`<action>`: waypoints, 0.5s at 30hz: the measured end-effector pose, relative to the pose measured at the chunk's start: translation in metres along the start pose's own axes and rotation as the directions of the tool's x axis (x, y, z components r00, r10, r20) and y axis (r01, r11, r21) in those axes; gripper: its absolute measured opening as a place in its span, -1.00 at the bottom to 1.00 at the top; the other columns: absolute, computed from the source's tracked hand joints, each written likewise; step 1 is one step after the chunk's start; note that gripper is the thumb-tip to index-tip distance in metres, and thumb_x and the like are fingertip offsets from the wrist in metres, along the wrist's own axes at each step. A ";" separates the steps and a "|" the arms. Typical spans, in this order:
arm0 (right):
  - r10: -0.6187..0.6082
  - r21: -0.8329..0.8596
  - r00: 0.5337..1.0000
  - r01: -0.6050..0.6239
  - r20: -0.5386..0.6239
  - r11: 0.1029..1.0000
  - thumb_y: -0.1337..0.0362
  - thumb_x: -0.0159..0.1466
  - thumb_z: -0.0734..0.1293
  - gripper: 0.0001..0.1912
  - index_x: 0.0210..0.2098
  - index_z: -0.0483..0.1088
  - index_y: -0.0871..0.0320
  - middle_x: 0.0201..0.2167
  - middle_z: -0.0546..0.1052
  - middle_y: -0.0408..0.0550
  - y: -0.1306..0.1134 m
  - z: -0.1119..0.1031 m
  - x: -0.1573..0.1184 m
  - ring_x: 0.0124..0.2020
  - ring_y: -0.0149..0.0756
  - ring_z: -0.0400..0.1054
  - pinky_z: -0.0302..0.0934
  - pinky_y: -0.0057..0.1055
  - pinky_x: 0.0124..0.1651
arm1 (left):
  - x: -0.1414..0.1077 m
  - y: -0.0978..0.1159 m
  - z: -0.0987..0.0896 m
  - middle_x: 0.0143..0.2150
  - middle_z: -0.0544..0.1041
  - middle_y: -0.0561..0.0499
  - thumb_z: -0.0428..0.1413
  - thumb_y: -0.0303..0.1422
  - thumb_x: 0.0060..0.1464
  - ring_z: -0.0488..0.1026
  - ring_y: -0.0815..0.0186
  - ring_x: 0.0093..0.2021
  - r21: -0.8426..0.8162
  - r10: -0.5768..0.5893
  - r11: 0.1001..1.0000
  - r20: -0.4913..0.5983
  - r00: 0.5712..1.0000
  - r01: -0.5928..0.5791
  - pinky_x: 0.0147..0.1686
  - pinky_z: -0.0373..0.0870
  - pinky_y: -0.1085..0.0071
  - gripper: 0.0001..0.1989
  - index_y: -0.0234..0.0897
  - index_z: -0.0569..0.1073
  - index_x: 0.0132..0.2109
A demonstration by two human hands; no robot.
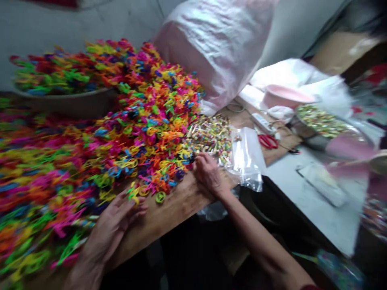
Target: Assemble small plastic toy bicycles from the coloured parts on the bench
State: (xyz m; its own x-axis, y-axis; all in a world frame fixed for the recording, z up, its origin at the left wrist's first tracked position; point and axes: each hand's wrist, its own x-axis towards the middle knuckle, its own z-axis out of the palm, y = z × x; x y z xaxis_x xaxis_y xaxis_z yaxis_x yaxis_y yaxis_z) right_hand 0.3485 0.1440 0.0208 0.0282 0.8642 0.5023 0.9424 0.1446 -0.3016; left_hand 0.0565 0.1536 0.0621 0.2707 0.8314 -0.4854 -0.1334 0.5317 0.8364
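Note:
A large heap of small bright plastic pieces (145,133), some ring-shaped, spreads over the wooden tabletop (172,209). At its front edge, my left hand (117,219) has its fingers curled with yellow and green plastic pieces (133,194) at the fingertips. A loose green ring (160,197) lies just right of it. My right hand (208,171) rests at the table edge with its fingers bent together against the heap; what they hold is hidden. Beyond that hand is a pile of small pale and multicoloured sticks (211,137). Clear plastic bags (248,157) lie to its right.
A basin (72,100) overflowing with the same pieces stands back left. Behind the heap bulges a big whitish sack (223,48). To the right are red-handled scissors (267,141), a power strip (262,123), a pink basin (286,96) and a bowl of small pieces (323,121).

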 end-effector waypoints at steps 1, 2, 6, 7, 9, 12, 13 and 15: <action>-0.024 -0.017 1.000 0.024 0.012 1.000 0.39 0.30 0.14 -0.79 -0.09 0.28 0.21 -0.04 0.31 0.08 0.001 -0.003 -0.003 -0.01 -0.19 0.20 0.14 -0.27 0.03 | 0.001 -0.001 0.001 -0.12 0.49 -0.08 0.31 -0.40 -0.23 0.49 0.22 -0.25 -0.029 -0.011 1.000 0.011 1.000 0.011 -0.29 0.52 0.41 -0.44 -0.25 0.33 -0.02; -0.038 -0.013 0.999 0.039 0.012 0.999 0.39 0.31 0.13 -0.76 -0.05 0.27 0.20 -0.03 0.31 0.08 0.001 -0.007 -0.006 0.00 -0.21 0.20 0.14 -0.27 0.03 | 0.002 -0.001 0.002 -0.09 0.49 -0.06 0.32 -0.41 -0.27 0.48 0.18 -0.21 -0.065 -0.016 0.998 0.014 1.000 0.016 -0.27 0.53 0.41 -0.45 -0.23 0.35 -0.06; 0.047 0.018 0.987 -0.045 -0.157 0.999 0.40 0.30 0.13 -0.68 0.04 0.25 0.15 0.01 0.30 0.06 0.007 -0.033 -0.028 0.03 -0.21 0.19 0.11 -0.23 0.06 | 0.012 0.001 0.000 -0.10 0.51 0.08 0.32 -0.34 -0.34 0.43 0.05 -0.07 -0.187 -0.112 0.976 -0.007 0.994 0.109 -0.22 0.54 0.27 -0.53 -0.10 0.41 -0.18; 0.116 -0.008 0.964 -0.121 -0.240 0.993 0.40 0.29 0.13 -0.68 0.03 0.25 0.15 0.00 0.31 0.06 0.012 -0.040 -0.034 0.03 -0.18 0.19 0.09 -0.19 0.08 | 0.016 0.002 -0.001 -0.14 0.52 0.10 0.33 -0.34 -0.39 0.44 0.04 -0.08 -0.191 -0.137 0.973 -0.045 0.990 0.126 -0.23 0.54 0.25 -0.53 -0.10 0.41 -0.22; 0.267 -0.092 0.897 -0.317 -0.352 0.944 0.37 0.29 0.13 -0.65 0.06 0.24 0.18 0.01 0.30 0.11 0.027 -0.047 -0.044 0.04 -0.08 0.16 0.05 -0.08 0.08 | 0.021 0.001 0.001 -0.19 0.53 0.11 0.36 -0.36 -0.46 0.46 0.06 -0.12 -0.158 -0.131 0.981 -0.114 0.985 0.112 -0.27 0.56 0.28 -0.52 -0.14 0.42 -0.26; 0.436 -0.255 0.841 -0.520 -0.319 0.816 0.26 0.29 0.16 -0.54 0.17 0.16 0.24 0.10 0.21 0.25 0.056 -0.044 -0.051 0.09 0.12 0.08 -0.07 0.12 0.08 | 0.023 -0.001 0.013 -0.15 0.51 0.05 0.34 -0.36 -0.39 0.47 0.11 -0.15 -0.046 -0.051 0.998 -0.111 0.993 0.046 -0.33 0.56 0.37 -0.51 -0.18 0.43 -0.19; 0.476 -0.301 0.833 -0.548 -0.281 0.781 0.23 0.30 0.16 -0.52 0.18 0.15 0.24 0.13 0.19 0.27 0.066 -0.041 -0.052 0.12 0.17 0.04 -0.12 0.18 0.09 | 0.022 -0.002 0.018 -0.13 0.51 0.01 0.33 -0.34 -0.36 0.47 0.11 -0.16 -0.012 -0.046 0.999 -0.095 0.994 0.045 -0.33 0.56 0.39 -0.52 -0.21 0.43 -0.18; 0.529 -0.359 0.825 -0.564 -0.199 0.744 0.21 0.33 0.12 -0.54 0.18 0.16 0.23 0.15 0.18 0.25 0.089 -0.036 -0.050 0.16 0.20 -0.02 -0.22 0.23 0.11 | 0.020 -0.004 0.024 -0.13 0.50 -0.07 0.34 -0.28 -0.35 0.48 0.09 -0.19 0.040 -0.064 0.997 -0.075 0.995 0.067 -0.33 0.55 0.39 -0.54 -0.28 0.44 -0.21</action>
State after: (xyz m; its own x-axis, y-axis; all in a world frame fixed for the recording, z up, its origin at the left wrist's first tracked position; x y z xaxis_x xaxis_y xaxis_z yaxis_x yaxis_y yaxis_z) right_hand 0.4429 0.0961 -0.0015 0.5883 0.6934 0.4160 0.8047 -0.5527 -0.2167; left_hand 0.0857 0.1642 0.0548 0.2068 0.8053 -0.5557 -0.0763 0.5795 0.8114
